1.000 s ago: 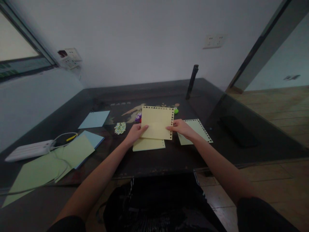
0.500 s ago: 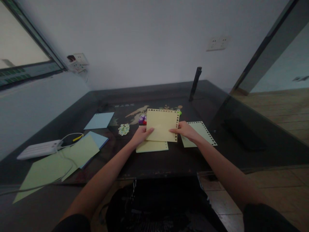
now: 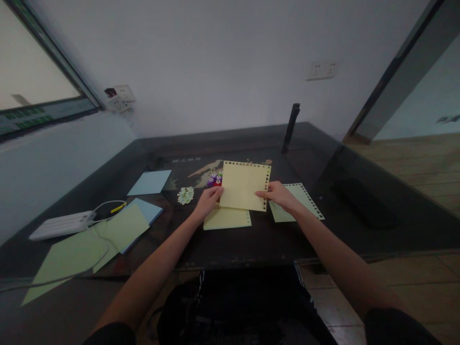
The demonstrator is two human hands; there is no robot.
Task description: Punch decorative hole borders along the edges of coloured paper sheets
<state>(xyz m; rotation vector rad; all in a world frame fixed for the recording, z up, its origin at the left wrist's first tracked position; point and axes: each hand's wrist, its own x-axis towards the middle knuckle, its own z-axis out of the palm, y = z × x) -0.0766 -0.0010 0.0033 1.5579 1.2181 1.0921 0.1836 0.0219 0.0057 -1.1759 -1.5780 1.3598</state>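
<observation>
A yellow sheet with holes punched along its top and right edges is held up over the dark table. My right hand pinches its right edge, thumb in front. At its left edge, my left hand has thumb and fingers pressed together on the border. Below lies a yellow stack, partly covered by the held sheet. A pale green punched sheet rests to the right, partly behind my right hand. Purple, red and green eyeball-like pieces sit just left of the held sheet.
A small white-green cluster lies left of my left hand. Farther left are a blue sheet, green sheets and a white power strip with a cable. A black upright post stands behind; a dark flat object lies right.
The held sheet has shifted slightly right and tilted a little. My left thumb has slid outward to its left edge, and more of the coloured pieces show.
</observation>
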